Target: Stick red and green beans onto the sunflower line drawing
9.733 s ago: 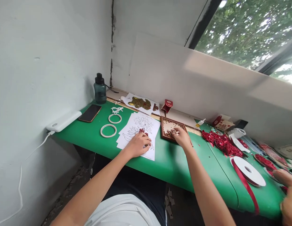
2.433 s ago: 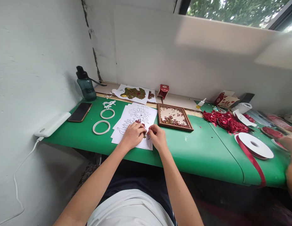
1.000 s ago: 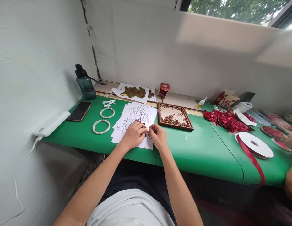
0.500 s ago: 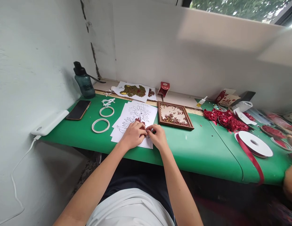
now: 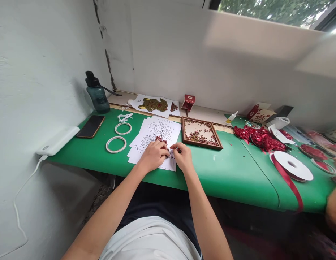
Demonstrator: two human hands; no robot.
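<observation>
My left hand rests on the line drawing of flowers, its fingers curled together. Whatever those fingers hold, if anything, is hidden. Just to the right, my right hand is closed in a pinch at the sheet's edge. Anything between thumb and forefinger is too small to name. Small red beans cover part of the drawing beside my left fingers. Behind my right hand lies a brown-framed tray with loose red and greenish beans.
On the green tabletop are a phone, white rings, a ribbon spool and red decorations. A bottle stands back left, and a bean-covered picture lies behind. At the right edge shows another person's arm.
My right hand has drawn slightly away from my left fingers, leaving a small gap between them. My left hand stays in place.
</observation>
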